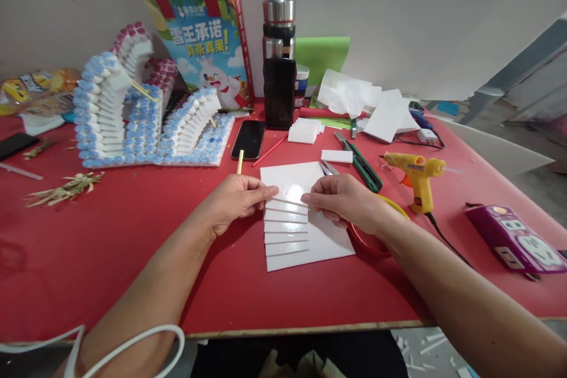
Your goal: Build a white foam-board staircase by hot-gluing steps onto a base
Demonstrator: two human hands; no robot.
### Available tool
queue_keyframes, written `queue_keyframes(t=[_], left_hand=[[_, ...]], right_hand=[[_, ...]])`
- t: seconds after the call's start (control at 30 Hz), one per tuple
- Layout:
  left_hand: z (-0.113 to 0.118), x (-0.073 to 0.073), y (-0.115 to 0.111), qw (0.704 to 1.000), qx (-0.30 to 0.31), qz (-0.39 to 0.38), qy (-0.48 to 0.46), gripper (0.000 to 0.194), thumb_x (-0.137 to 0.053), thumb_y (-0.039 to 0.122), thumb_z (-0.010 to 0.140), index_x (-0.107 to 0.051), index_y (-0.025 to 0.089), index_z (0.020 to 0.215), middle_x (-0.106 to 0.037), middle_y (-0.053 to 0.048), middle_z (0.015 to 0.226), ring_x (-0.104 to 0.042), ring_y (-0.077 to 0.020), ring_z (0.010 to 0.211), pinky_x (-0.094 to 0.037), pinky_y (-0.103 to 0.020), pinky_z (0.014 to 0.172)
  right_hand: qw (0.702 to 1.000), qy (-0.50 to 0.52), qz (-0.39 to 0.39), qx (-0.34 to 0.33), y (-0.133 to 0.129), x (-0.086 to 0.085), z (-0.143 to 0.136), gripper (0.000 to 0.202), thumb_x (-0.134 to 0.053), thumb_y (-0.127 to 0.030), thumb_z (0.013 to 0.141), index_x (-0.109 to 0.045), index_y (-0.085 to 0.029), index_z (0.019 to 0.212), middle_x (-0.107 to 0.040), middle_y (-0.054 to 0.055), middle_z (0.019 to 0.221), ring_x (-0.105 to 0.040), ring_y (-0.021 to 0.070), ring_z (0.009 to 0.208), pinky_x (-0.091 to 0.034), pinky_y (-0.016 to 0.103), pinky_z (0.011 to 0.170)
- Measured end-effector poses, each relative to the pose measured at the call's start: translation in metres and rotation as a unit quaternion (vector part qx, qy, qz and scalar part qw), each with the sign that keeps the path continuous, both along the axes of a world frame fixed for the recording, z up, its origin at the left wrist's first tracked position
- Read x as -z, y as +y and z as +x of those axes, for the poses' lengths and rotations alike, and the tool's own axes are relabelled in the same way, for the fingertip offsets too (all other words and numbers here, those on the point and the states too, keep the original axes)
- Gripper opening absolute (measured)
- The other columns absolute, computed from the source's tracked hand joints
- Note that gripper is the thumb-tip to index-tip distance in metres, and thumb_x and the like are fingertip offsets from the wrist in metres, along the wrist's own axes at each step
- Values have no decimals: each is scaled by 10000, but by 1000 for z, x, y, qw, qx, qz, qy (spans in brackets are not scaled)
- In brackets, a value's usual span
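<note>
Overlapping white foam strips (287, 228) run in a stepped row along the left side of a larger white foam board (330, 236). My left hand (241, 198) pinches the left end of the topmost strip (290, 203) between thumb and fingers. At its right end, my right hand (339, 198) is closed on the same strip. Behind my left knuckles a short yellow stick (240, 162) sticks up; whether my hand touches it is hidden. Red- and yellow-handled scissors (370, 243) lie partly under my right hand and wrist.
A green utility knife (361, 162), yellow glue gun (414, 174) and purple power socket box (516, 239) lie to the right. Beyond the board are a phone (248, 140) and a stack of white pieces (303, 131). Blue-and-white arched models (101, 112) and a steel flask (279, 12) stand behind.
</note>
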State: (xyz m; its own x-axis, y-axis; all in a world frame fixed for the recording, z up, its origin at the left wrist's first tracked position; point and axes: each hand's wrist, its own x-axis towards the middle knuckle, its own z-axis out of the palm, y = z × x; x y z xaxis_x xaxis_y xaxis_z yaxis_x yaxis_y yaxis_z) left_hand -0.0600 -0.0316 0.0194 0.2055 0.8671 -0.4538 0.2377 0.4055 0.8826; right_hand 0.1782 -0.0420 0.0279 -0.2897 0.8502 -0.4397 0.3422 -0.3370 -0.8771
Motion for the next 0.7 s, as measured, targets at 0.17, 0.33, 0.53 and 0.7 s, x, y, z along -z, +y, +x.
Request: queue_keyframes(t=[0.17, 0.33, 0.53, 0.7], left_hand=[[-1, -1, -1, 1000, 7, 0, 0, 411, -840, 478, 707, -623, 136, 634, -547, 13, 572, -298, -11, 404, -147, -208, 409], [-2, -1, 0, 1000, 7, -1, -5, 393, -834, 473, 723, -655, 127, 669, -542, 10, 587, -309, -13, 417, -144, -207, 417], [-1, 0, 0, 1000, 1, 1, -12, 376, -841, 437, 730, -636, 129, 660, -539, 18, 580, -298, -5, 401, -134, -202, 412], [-1, 1, 0, 1000, -2, 3, -16, 368, -842, 419, 734, -633, 126, 659, -535, 22, 571, -287, 1, 392, -123, -196, 407]], right_hand=[[1000, -2, 1, -3, -1, 0, 0, 431, -828, -502, 739, -541, -185, 687, -488, -66, 501, -390, 50, 379, -295, 200, 354], [1000, 9, 0, -5, 0, 3, 2, 395, -759, -490, 815, -544, -181, 698, -500, -56, 544, -401, 49, 394, -297, 195, 353], [1000, 12, 1, -5, 2, 5, 2, 381, -746, -468, 835, -528, -187, 700, -474, -63, 506, -384, 53, 379, -290, 200, 354], [1000, 22, -7, -5, 2, 4, 0, 396, -779, -458, 807, -513, -191, 687, -456, -73, 479, -374, 52, 371, -288, 200, 355]])
